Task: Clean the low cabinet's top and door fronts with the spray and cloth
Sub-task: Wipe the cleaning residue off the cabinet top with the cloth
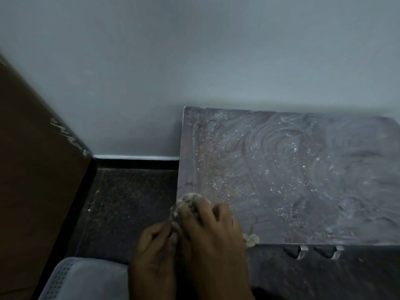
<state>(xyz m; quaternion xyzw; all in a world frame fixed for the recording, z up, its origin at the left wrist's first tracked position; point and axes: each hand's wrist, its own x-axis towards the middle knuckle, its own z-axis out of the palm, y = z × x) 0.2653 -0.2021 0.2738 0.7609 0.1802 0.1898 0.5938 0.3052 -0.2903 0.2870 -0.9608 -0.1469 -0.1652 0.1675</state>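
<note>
The low cabinet's dark top (pixel 303 169) fills the right half of the view, smeared with wet swirls and specks. A pale, crumpled cloth (pixel 190 198) lies at the top's front left corner, and a bit of it shows at the front edge (pixel 251 239). My right hand (pixel 214 230) lies over the cloth and presses it onto the top. My left hand (pixel 155 252) is just beside it, off the cabinet's left edge, its fingers curled at the cloth's hanging edge. Door fronts with two notch handles (pixel 303 252) show below the top. No spray bottle is in view.
A grey wall rises behind the cabinet. A brown panel (pixel 39 169) leans along the left. Dark speckled floor (pixel 129 202) lies between the panel and the cabinet. A pale perforated basket (pixel 71 280) sits at the bottom left.
</note>
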